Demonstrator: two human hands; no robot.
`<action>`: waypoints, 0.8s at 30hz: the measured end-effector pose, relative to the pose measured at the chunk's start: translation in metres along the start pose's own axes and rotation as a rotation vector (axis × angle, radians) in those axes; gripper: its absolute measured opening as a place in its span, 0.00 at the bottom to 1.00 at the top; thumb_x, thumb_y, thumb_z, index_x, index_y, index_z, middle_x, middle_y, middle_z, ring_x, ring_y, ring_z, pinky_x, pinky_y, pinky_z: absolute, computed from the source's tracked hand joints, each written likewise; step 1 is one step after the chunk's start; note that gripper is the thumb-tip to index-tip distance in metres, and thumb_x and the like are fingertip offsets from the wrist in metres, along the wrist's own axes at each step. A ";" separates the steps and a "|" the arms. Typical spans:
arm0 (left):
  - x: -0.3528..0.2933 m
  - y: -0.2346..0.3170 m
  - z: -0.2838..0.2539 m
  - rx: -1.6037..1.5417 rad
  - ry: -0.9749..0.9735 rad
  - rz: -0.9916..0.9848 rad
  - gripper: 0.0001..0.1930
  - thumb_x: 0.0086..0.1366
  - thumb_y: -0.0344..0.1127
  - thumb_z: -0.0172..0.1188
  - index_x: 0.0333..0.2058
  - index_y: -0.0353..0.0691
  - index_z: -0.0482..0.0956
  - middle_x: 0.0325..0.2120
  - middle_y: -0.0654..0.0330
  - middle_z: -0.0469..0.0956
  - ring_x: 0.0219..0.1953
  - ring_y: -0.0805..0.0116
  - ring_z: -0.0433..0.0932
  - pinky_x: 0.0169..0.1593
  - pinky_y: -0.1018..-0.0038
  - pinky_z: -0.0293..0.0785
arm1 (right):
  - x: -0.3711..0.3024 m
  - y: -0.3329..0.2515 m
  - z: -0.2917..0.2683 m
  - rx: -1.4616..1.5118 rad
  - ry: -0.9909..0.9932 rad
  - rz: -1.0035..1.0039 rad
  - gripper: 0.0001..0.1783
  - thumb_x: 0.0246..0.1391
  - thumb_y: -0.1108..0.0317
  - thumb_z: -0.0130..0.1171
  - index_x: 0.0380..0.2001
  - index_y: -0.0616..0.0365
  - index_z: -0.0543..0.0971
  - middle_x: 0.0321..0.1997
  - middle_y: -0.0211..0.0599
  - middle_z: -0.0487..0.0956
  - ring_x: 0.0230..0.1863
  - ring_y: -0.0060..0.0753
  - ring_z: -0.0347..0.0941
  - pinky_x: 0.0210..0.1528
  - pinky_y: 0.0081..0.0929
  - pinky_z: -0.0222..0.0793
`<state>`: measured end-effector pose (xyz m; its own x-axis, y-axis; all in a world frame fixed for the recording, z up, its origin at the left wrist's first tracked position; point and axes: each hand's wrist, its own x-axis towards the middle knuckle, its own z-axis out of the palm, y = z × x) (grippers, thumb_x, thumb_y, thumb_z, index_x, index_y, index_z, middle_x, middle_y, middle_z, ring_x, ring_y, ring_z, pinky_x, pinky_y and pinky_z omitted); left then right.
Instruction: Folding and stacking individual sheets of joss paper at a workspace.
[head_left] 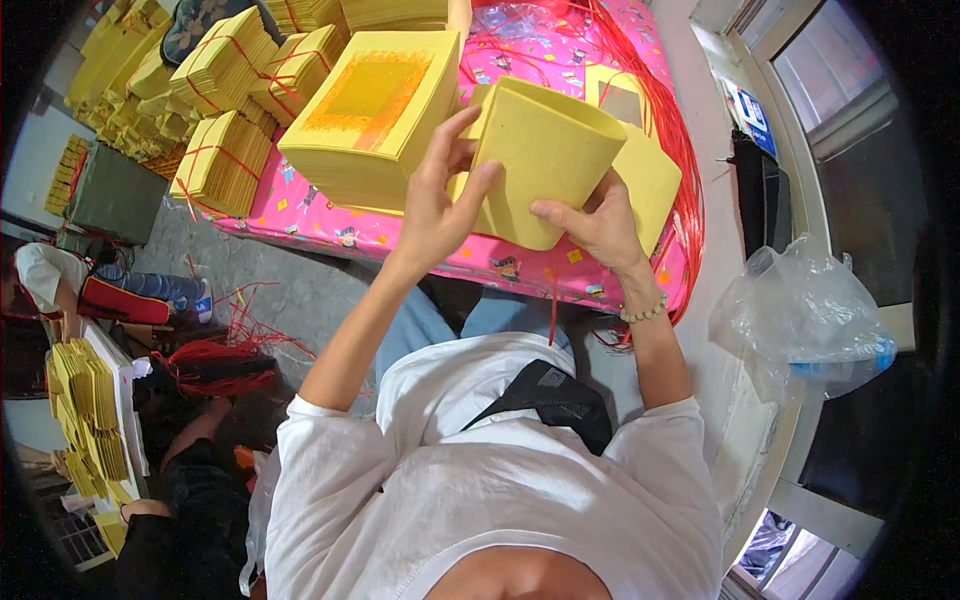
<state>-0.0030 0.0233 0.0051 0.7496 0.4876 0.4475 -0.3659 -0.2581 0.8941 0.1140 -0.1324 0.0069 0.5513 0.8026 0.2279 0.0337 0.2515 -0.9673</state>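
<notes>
Above the front of the table I hold a sheaf of yellow paper sheets (548, 165), bent into a curve with its top edges bowed apart. My left hand (445, 190) grips its left side, thumb in front and fingers partly behind. At the lower right, my right hand (600, 222) closes on it with the thumb on the front face; the other fingers are mostly hidden. Just left of the sheaf stands a tall stack of yellow paper (350, 165), its top sheet marked with a gold and orange square. More yellow sheets (650, 185) lie behind my right hand.
Red plastic strings (685, 150) trail along the right of the pink patterned tabletop (400, 232). Tied yellow bundles (222, 165) stand at the far left. A clear plastic bag (800, 315) hangs by the window. On the left, other people sit near another table with yellow paper (85, 400).
</notes>
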 end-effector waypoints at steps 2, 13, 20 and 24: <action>0.010 -0.009 -0.002 -0.018 -0.055 -0.004 0.19 0.64 0.29 0.54 0.53 0.32 0.67 0.40 0.59 0.75 0.42 0.74 0.74 0.48 0.76 0.69 | 0.005 0.003 -0.004 -0.037 0.033 0.008 0.38 0.40 0.75 0.71 0.56 0.62 0.63 0.52 0.38 0.73 0.52 0.30 0.71 0.55 0.29 0.68; 0.022 -0.059 0.008 -0.173 -0.075 -0.020 0.08 0.66 0.26 0.49 0.43 0.34 0.69 0.36 0.65 0.73 0.41 0.80 0.71 0.45 0.81 0.67 | 0.024 0.029 -0.019 -0.348 0.122 -0.104 0.33 0.45 0.73 0.67 0.54 0.62 0.65 0.48 0.40 0.75 0.49 0.30 0.73 0.52 0.27 0.69; 0.039 -0.025 0.009 -0.217 -0.180 -0.189 0.13 0.68 0.32 0.50 0.49 0.34 0.68 0.42 0.63 0.75 0.46 0.78 0.72 0.51 0.79 0.67 | 0.020 0.013 -0.020 -0.086 0.127 -0.095 0.27 0.50 0.74 0.63 0.52 0.64 0.66 0.49 0.39 0.74 0.48 0.27 0.73 0.50 0.25 0.70; 0.037 -0.013 0.016 -0.207 -0.199 -0.396 0.24 0.69 0.39 0.48 0.58 0.31 0.60 0.50 0.58 0.71 0.52 0.74 0.69 0.54 0.77 0.65 | 0.015 0.005 -0.020 -0.041 0.122 -0.047 0.26 0.51 0.73 0.63 0.52 0.64 0.66 0.49 0.39 0.75 0.48 0.26 0.73 0.51 0.25 0.69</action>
<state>0.0382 0.0313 0.0097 0.9369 0.3405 0.0789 -0.1180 0.0958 0.9884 0.1391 -0.1301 0.0034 0.6457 0.7179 0.2600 0.0941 0.2631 -0.9602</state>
